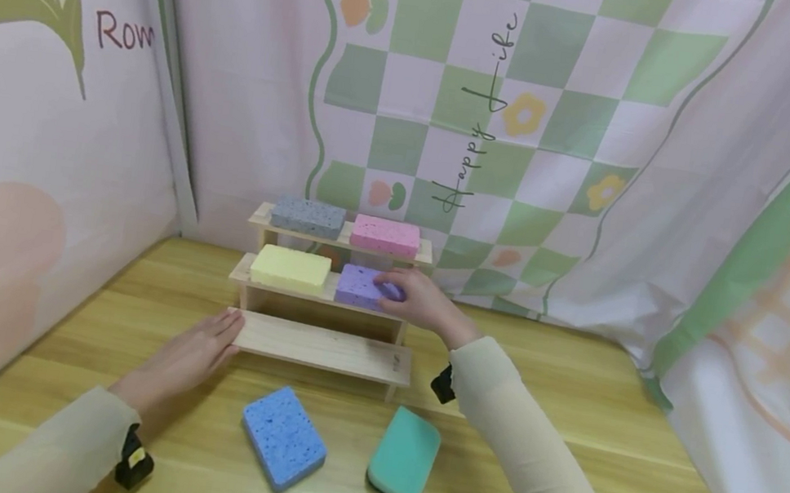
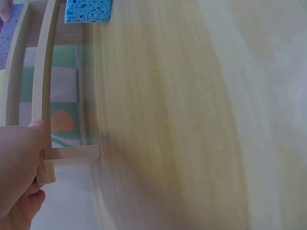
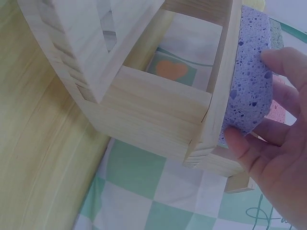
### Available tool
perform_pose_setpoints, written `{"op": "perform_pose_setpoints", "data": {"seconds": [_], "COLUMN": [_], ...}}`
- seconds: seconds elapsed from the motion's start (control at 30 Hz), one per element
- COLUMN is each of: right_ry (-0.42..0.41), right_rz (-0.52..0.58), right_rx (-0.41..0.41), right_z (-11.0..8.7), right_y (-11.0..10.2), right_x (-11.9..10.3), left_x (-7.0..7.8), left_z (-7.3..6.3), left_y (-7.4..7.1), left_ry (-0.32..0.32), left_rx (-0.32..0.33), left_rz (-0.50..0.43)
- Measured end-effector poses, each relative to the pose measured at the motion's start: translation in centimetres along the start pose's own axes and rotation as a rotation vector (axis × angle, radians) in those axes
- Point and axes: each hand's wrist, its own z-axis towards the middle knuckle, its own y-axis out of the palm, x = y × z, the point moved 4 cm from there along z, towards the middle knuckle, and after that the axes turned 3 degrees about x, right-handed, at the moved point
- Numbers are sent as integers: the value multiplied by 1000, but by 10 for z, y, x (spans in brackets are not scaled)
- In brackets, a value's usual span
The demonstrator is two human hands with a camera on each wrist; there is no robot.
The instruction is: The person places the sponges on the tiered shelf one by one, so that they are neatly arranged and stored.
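Observation:
A three-tier wooden rack stands on the table. At the left end of its lowest board, my left hand holds on, with fingers above and below the board in the left wrist view. My right hand grips the right end of a purple sponge on the middle tier. The right wrist view shows thumb and fingers around that sponge, which lies against the board. To its left on the same tier is a yellow sponge. The bottom board bears nothing.
On the top tier sit a grey sponge and a pink sponge. A blue sponge and a green sponge lie on the wood-grain table before the rack. Behind hangs a checkered curtain.

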Motion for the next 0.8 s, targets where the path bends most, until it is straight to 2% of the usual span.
{"op": "perform_pose_setpoints", "data": {"seconds": [0.4,0.57,0.8], "right_ry": [1,-27,-21], "right_rz": [23,40,45], "right_rx": [13,26,42], "right_z": [-10,-19,-34], "right_y": [-11,-17,-25], "right_x": [-3,-5,-7], "left_x": [-1,0,2], "left_z": [1,1,0], "left_y": [1,-1,-3], "left_ry": [12,22,34], "left_rx": [6,20,37], "left_rz": [4,4,1]}}
